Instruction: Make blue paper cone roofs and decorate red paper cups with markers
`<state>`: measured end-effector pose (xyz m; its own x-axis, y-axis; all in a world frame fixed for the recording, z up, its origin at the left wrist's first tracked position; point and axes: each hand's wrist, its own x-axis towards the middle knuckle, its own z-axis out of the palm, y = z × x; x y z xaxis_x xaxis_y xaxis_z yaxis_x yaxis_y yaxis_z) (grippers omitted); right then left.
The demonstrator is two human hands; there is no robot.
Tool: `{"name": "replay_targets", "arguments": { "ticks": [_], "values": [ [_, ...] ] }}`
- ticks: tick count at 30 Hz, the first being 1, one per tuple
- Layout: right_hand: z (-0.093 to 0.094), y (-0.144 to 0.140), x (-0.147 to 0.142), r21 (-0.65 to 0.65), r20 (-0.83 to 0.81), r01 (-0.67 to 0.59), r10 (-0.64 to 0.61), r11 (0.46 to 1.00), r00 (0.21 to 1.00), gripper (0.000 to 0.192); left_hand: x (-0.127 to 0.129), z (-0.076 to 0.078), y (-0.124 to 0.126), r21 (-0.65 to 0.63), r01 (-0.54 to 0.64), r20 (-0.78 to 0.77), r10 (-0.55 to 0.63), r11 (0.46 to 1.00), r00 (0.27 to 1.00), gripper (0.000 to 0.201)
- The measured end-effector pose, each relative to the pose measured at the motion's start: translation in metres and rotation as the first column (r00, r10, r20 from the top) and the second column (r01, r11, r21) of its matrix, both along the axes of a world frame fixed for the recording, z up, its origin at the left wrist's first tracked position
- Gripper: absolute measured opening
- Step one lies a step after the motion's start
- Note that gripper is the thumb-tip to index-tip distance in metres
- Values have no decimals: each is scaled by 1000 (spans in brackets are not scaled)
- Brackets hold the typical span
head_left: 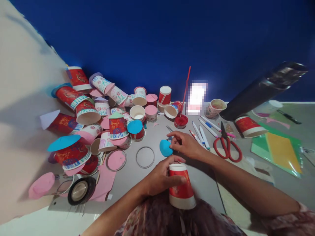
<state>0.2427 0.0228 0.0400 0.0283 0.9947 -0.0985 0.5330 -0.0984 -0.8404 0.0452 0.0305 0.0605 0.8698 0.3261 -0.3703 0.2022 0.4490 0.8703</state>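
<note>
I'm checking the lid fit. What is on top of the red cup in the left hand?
Nothing sits on the red cup yet. The right hand holds a blue paper piece just beyond it; the left hand covers the cup's side.

Glossy printed paper cup (181, 190), matt blue paper disc (165, 148).

Inverted red paper cup (181, 186) beside blue paper cone (165, 147).

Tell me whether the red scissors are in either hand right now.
No, the red scissors lie on the table, right of the right hand, which pinches a blue paper circle.
</note>
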Motion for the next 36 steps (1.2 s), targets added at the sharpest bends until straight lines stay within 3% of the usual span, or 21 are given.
{"name": "replay_targets", "arguments": {
  "ticks": [6, 11, 16, 19, 23, 26, 28, 32, 36],
  "values": [
    [3, 25, 9, 116, 27, 134, -138, 984, 990, 34, -3, -5, 2, 26, 28, -27, -28, 999, 999, 83],
    [-2, -5, 35, 116, 212, 135, -158, 984, 964, 12, -5, -11, 4, 77, 69, -112, -60, 995, 992, 87],
    [-11, -38, 36, 106, 452, 63, -105, 992, 886, 18, 0, -14, 3, 36, 11, -108, -7, 999, 994, 85],
    [-15, -38, 33, 92, 553, 19, -67, 996, 830, 21, 4, -12, 2, 57, -46, -119, 52, 997, 992, 79],
    [-17, -31, 39, 91, 638, 74, -115, 993, 762, 22, 8, -12, 2, 72, -189, -126, 197, 979, 972, 70],
    [-19, -31, 46, 93, 667, 119, -151, 988, 730, 23, 9, -15, 1, -106, -283, -91, 274, 953, 958, 74],
    [-20, -34, 49, 97, 671, 129, -161, 987, 724, 23, 9, -16, 3, -256, -340, -64, 335, 905, 940, 75],
    [-22, -39, 52, 113, 660, 140, -180, 984, 729, 22, 9, -11, 11, -417, -426, -61, 443, 803, 895, 53],
    [-21, -41, 50, 129, 632, 120, -175, 984, 755, 21, 20, 4, 18, -575, -421, -96, 453, 701, 886, 36]
  ]
}}
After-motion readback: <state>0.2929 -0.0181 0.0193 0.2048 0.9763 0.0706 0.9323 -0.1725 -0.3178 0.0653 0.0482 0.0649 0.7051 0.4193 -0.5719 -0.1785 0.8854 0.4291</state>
